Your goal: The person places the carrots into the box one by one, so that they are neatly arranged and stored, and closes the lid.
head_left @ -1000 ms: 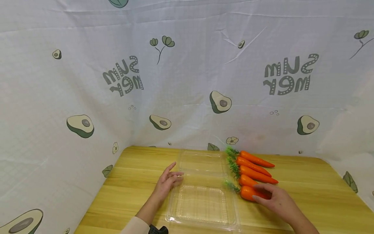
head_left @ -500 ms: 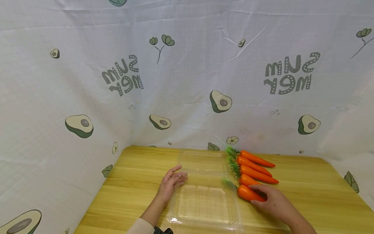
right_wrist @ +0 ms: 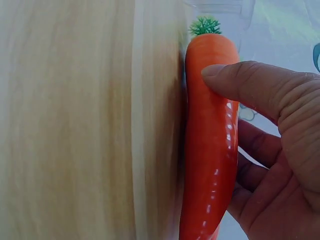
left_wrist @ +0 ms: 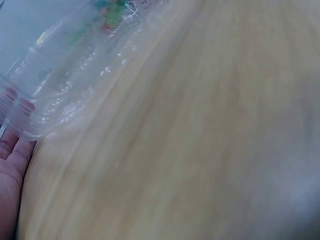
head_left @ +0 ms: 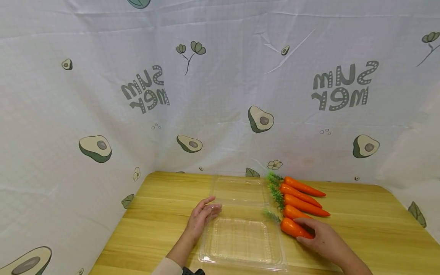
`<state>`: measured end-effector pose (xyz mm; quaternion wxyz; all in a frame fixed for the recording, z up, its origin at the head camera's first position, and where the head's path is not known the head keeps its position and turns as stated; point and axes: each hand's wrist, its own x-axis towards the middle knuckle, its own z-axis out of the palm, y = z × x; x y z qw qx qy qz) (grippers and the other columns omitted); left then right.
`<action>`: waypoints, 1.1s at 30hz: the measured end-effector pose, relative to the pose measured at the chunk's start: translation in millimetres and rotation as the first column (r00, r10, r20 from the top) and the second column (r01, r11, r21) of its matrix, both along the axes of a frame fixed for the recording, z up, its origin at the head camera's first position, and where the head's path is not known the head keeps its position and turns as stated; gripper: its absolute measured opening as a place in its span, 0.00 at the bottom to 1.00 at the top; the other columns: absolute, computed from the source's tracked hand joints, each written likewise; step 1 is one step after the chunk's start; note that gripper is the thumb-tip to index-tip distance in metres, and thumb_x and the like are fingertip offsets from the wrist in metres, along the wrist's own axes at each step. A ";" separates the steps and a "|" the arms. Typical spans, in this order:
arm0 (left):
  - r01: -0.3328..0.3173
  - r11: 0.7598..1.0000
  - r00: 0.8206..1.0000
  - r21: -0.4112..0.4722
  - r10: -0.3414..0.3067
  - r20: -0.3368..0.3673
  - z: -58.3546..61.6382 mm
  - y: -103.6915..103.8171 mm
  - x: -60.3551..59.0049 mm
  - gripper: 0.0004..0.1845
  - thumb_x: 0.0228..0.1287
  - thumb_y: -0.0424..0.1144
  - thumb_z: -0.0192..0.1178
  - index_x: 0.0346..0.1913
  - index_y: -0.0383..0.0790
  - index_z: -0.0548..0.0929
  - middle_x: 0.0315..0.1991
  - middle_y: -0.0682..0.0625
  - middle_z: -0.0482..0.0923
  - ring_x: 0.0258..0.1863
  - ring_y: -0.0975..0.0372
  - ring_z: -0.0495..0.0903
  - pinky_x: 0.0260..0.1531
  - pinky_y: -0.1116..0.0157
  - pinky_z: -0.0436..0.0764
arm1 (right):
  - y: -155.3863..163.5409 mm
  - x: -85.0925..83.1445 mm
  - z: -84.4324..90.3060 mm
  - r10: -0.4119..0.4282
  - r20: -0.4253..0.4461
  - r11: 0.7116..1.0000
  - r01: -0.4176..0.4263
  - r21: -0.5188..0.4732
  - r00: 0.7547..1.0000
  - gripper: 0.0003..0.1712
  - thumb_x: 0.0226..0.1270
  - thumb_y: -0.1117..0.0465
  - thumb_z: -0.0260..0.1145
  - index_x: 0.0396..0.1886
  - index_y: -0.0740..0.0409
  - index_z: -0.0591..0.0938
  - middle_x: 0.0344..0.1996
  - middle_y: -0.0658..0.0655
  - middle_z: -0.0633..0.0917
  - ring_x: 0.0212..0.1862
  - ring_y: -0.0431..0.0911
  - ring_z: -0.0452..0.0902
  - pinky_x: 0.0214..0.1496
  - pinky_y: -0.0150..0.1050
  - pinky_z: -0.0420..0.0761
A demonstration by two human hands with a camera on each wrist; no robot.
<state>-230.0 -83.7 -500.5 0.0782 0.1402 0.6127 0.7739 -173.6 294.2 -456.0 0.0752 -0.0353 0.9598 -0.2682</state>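
Head view: your right hand grips the nearest of 5 orange plastic carrots; your left hand, fingers relaxed, steadies the clear plastic clamshell box, so far empty.

From my remote seat I see a light yellow wooden table with plank grain filling the lower part of the frame. Behind it and along both sides hangs a creased white cloth backdrop printed with green avocado halves, leaves, small flowers and mirrored grey lettering, evenly and softly lit.
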 end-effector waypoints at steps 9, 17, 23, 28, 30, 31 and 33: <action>0.008 1.000 0.999 0.009 -0.007 -0.035 -3.2 -0.7 -0.4 0.23 0.73 0.37 0.42 0.66 0.30 0.59 0.55 0.33 0.72 0.57 0.45 0.70 0.57 0.53 0.67 | 11.1 3.9 9.9 -0.028 -0.009 0.999 0.028 0.041 1.000 0.39 0.45 0.42 0.72 0.55 0.57 0.77 0.49 0.58 0.79 0.44 0.49 0.73 0.47 0.55 0.73; 0.012 1.000 1.000 0.024 -0.011 -0.016 18.1 0.1 9.8 0.21 0.73 0.32 0.39 0.65 0.25 0.58 0.55 0.27 0.69 0.57 0.39 0.66 0.58 0.47 0.62 | 26.2 6.6 24.9 -0.053 -0.047 0.998 0.054 0.025 0.998 0.39 0.49 0.43 0.71 0.59 0.55 0.75 0.53 0.67 0.75 0.49 0.59 0.71 0.46 0.59 0.72; 0.012 0.999 1.000 0.041 -0.011 -0.024 18.4 -0.4 10.6 0.20 0.73 0.31 0.39 0.64 0.28 0.61 0.55 0.26 0.68 0.57 0.38 0.65 0.58 0.46 0.61 | 30.0 7.5 35.5 -0.044 -0.114 0.998 0.049 0.037 0.993 0.38 0.50 0.43 0.70 0.59 0.57 0.75 0.51 0.68 0.76 0.48 0.59 0.72 0.45 0.58 0.73; 0.009 0.998 0.999 0.056 -0.007 -0.032 18.3 -0.2 11.1 0.20 0.73 0.30 0.39 0.64 0.27 0.61 0.55 0.25 0.68 0.57 0.37 0.65 0.58 0.46 0.62 | 25.1 8.7 41.6 -0.017 -0.150 0.999 0.023 0.039 0.989 0.36 0.51 0.43 0.70 0.58 0.57 0.76 0.50 0.65 0.78 0.46 0.55 0.74 0.44 0.56 0.75; 0.010 0.998 0.999 0.060 -0.008 -0.033 18.5 0.0 11.5 0.19 0.73 0.30 0.39 0.64 0.27 0.61 0.55 0.24 0.67 0.57 0.36 0.65 0.58 0.46 0.61 | 22.0 8.8 44.1 -0.010 -0.154 0.999 0.016 0.035 0.988 0.37 0.51 0.42 0.69 0.58 0.57 0.75 0.51 0.65 0.78 0.47 0.57 0.74 0.44 0.56 0.75; 0.010 0.998 0.999 0.060 -0.008 -0.032 18.6 0.1 11.6 0.19 0.73 0.30 0.39 0.63 0.27 0.61 0.54 0.24 0.67 0.57 0.36 0.64 0.58 0.46 0.61 | 20.3 8.8 45.0 -0.007 -0.159 0.999 0.012 0.031 0.987 0.37 0.51 0.42 0.69 0.58 0.57 0.75 0.51 0.66 0.77 0.49 0.58 0.74 0.45 0.57 0.75; 0.008 0.998 1.000 0.060 -0.006 -0.024 18.5 0.2 11.6 0.19 0.72 0.30 0.39 0.63 0.27 0.61 0.54 0.24 0.67 0.57 0.36 0.65 0.58 0.46 0.61 | 16.3 8.5 47.0 -0.011 -0.156 1.000 0.014 0.020 0.988 0.39 0.52 0.40 0.68 0.59 0.57 0.75 0.53 0.66 0.76 0.50 0.59 0.73 0.46 0.57 0.74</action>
